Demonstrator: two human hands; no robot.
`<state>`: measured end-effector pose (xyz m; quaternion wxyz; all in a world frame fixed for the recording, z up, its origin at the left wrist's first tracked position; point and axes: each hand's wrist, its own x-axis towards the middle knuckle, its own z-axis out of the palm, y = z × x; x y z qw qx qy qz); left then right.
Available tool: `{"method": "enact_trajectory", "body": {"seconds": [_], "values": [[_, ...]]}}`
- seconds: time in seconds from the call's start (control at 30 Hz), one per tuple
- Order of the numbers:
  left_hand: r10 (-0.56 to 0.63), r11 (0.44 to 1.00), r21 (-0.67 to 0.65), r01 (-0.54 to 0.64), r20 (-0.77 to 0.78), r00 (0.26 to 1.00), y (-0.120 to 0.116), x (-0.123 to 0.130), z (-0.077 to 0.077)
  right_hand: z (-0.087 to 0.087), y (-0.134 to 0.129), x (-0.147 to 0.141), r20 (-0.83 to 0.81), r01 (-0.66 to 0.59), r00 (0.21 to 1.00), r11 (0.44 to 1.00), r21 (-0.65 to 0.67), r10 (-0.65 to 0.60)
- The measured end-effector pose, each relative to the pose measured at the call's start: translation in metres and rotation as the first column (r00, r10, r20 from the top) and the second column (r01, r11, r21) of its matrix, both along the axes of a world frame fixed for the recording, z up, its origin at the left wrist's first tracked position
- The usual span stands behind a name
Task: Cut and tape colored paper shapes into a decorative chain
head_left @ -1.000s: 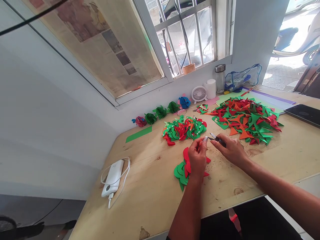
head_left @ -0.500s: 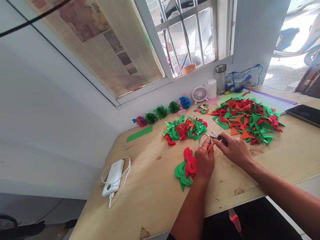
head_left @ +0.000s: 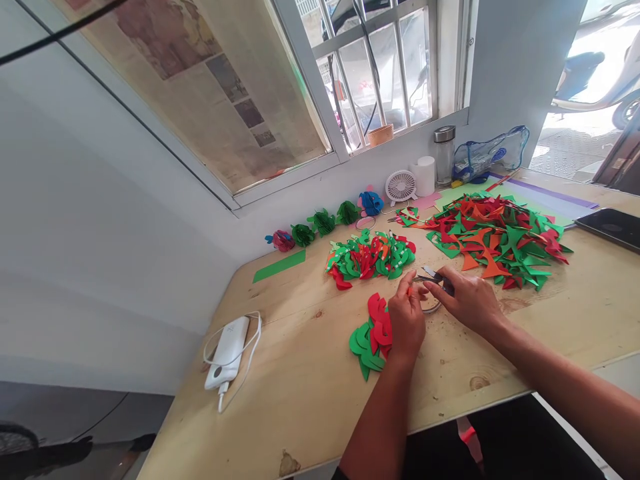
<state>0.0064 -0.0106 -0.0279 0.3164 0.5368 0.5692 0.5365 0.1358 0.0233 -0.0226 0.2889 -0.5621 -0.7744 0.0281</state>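
My left hand [head_left: 407,317] is closed, fingertips pinched around a small orange piece [head_left: 410,291] that is mostly hidden. A thin ring like a narrow roll of tape [head_left: 433,308] hangs between my hands, partly covered by fingers. My right hand [head_left: 467,297] is wrapped around a dark-handled cutting tool [head_left: 447,285] with a pale metal blade pointing left; whether scissors or knife, I cannot tell. Beside my left hand lie red paper cutouts [head_left: 377,310] and green paper cutouts [head_left: 367,353]. Farther back is a pile of red, green and orange cutouts [head_left: 367,257] bearing small white marks.
Paper scraps [head_left: 500,240] are heaped at the right, near a phone [head_left: 613,227]. A small fan [head_left: 401,187], a glass bottle [head_left: 443,160] and paper ornaments [head_left: 324,223] line the wall. A white power bank [head_left: 227,353] with a cable lies left, below a green strip [head_left: 279,266].
The ring has swung from above my left fingers to below and between my hands. My left hand has shifted slightly left and its fingers have turned. The right hand has hardly moved.
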Motion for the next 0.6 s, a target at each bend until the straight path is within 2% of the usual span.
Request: {"method": "enact_trajectory", "body": {"seconds": [0.13, 0.3, 0.43, 0.6], "values": [[0.047, 0.998, -0.049, -0.037, 0.221, 0.974, 0.002, -0.005, 0.003, -0.002, -0.002, -0.001, 0.087, -0.03, 0.996, 0.999, 0.045, 0.026], [0.101, 0.994, -0.079, -0.078, 0.344, 0.933, 0.001, -0.01, 0.014, 0.001, -0.005, -0.004, 0.145, -0.105, 0.985, 0.991, 0.089, 0.091], [0.089, 0.993, -0.104, -0.055, 0.363, 0.928, 0.0, -0.013, 0.019, 0.003, -0.007, -0.005, 0.169, -0.144, 0.978, 0.983, 0.113, 0.124], [0.099, 0.989, -0.138, -0.056, 0.323, 0.941, 0.0, -0.015, 0.018, 0.003, -0.008, -0.005, 0.189, -0.178, 0.969, 0.979, 0.096, 0.158]]}}
